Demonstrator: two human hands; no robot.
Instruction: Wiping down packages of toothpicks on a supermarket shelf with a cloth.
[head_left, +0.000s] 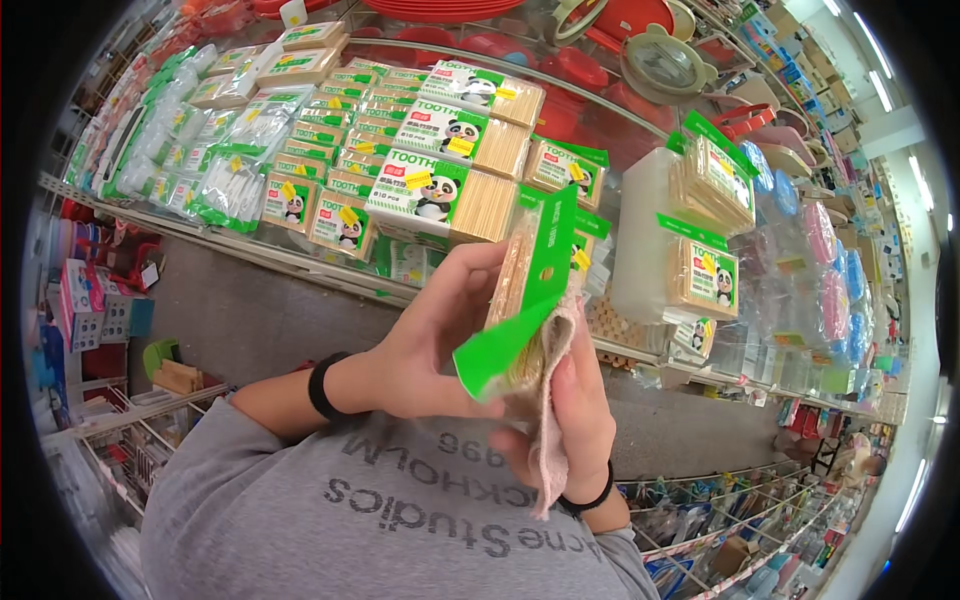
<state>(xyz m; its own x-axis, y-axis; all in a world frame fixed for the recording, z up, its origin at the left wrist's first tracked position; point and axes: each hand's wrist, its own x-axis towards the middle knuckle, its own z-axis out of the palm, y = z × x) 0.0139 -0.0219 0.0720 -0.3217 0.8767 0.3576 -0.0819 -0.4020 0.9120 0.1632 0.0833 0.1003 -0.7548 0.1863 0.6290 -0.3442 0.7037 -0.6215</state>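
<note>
My left hand (420, 360) grips a clear bag of toothpicks (512, 281) from its left side, with the thumb below and fingers behind. The bag is tilted, and its green header card (553, 244) is folded over at the lower end. My right hand (589, 420) holds a pale pink cloth (553, 435) against the bag's right side. Part of the right fingers is hidden behind the cloth. Just beyond my hands, large toothpick packs (420, 191) with panda labels stand in a row on a shelf.
Smaller toothpick packs (341, 221) and bagged white picks (232, 187) fill the shelf's left side. To the right, more toothpick bags (705, 277) hang or lean by a translucent plastic divider (646, 232). Red plastic basins (574, 71) sit behind. Wire racks (712, 540) stand at lower right.
</note>
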